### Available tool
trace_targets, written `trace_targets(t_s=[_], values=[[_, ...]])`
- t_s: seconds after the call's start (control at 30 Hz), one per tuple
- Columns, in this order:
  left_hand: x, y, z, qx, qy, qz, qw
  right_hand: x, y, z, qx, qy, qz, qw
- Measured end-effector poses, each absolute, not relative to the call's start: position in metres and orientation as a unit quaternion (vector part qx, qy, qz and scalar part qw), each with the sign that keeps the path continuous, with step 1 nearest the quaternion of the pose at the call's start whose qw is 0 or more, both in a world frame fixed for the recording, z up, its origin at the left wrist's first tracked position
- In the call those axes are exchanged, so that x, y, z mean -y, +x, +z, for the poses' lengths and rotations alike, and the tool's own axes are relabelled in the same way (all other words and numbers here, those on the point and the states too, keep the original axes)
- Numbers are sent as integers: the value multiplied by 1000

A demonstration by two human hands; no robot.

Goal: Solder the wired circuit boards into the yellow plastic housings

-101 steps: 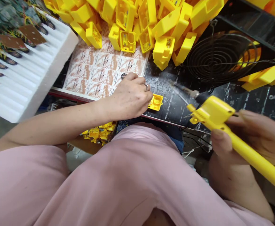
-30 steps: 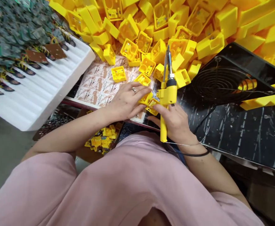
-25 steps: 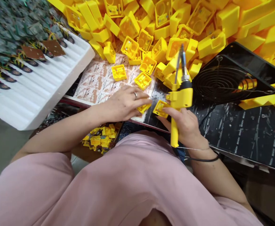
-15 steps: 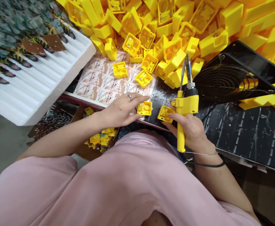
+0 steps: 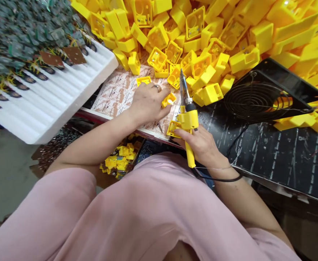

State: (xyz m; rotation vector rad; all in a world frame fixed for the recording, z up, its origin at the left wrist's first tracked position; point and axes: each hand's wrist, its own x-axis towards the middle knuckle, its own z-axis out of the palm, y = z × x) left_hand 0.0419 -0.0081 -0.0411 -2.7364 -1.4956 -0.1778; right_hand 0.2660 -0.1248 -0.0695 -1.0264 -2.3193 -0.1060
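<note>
My left hand [image 5: 148, 103] is stretched over the patterned board, fingers apart. Its fingertips reach a small open yellow plastic case [image 5: 144, 80], and another such case [image 5: 169, 99] lies between its index finger and thumb. My right hand [image 5: 202, 143] grips a yellow soldering gun [image 5: 189, 119], its metal tip pointing up and away, with solder wire trailing from the handle's end. Under that hand's thumb, at the table's front edge, is another yellow case [image 5: 173, 128]; its underside and some fingers are hidden.
A big heap of yellow cases [image 5: 197, 43] covers the back. A black fan with a wire grille [image 5: 248, 94] stands at right. White foam [image 5: 93, 78] holding circuit boards and small speakers is at left. Below the edge, a box holds yellow parts [image 5: 120, 157].
My left hand has moved forward from the near case to the ones farther back. My right hand has shifted left with the soldering gun. One case shows near it where two were.
</note>
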Motion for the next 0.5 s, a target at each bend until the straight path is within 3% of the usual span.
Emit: trace_targets(t_s=[0.1,0.23,0.5], values=[[38,33,-34,447,-893,-32,51,126,275,-73,857,-412,-39,306],[68,28,-31,386,-921,-46,30,127,286,-72,854,-415,-37,311],[-19,-15,-42,490,-861,-133,24,130,287,-71,853,-414,-45,316]])
